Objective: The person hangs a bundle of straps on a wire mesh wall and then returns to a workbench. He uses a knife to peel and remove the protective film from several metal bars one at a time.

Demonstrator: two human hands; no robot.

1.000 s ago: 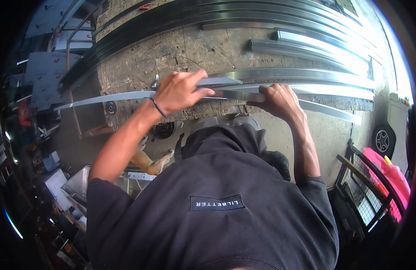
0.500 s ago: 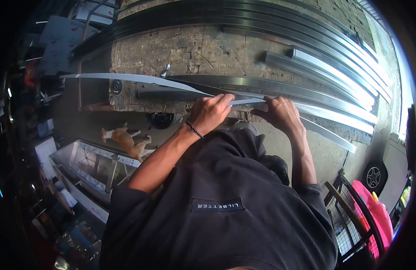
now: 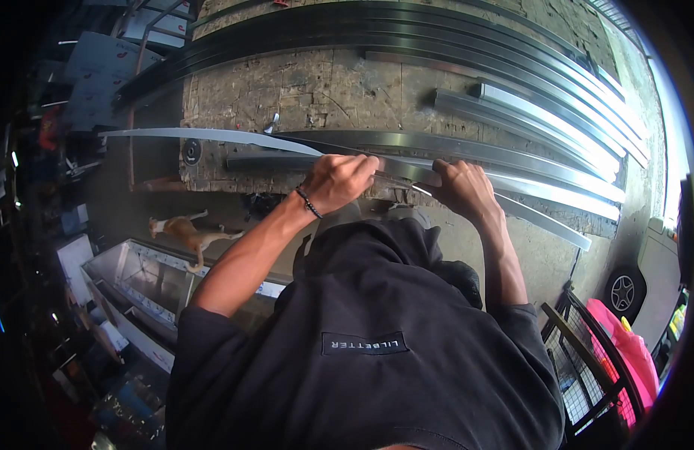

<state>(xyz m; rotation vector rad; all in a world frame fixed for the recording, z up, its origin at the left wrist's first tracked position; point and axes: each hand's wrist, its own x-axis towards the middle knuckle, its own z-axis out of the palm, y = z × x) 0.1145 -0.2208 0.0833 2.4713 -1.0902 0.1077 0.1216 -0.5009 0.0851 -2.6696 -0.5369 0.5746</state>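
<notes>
A long, thin metal strip (image 3: pixel 204 135) runs crosswise in front of me, pale on its left stretch and reaching past the bench edge on both sides. My left hand (image 3: pixel 338 182), with a dark beaded bracelet at the wrist, is closed around its middle. A short way to the right, my right hand (image 3: pixel 465 189) also grips it, fingers over the top. Between the hands a darker, shiny face of the strip shows. Just behind lie steel profiles (image 3: pixel 407 140) on the worn wooden bench (image 3: pixel 287 86). My fingertips' undersides are hidden.
More long dark profiles (image 3: pixel 347 30) lie across the back of the bench. A dark disc (image 3: pixel 191 151) sits at its left corner. Below left are an orange-and-white cat (image 3: pixel 183 231) and a metal frame (image 3: pixel 148 274). A pink cloth (image 3: pixel 624 345) hangs at lower right.
My left hand has shifted left, widening the gap between my hands. The strip section between them now shows a darker face. The cat has moved left.
</notes>
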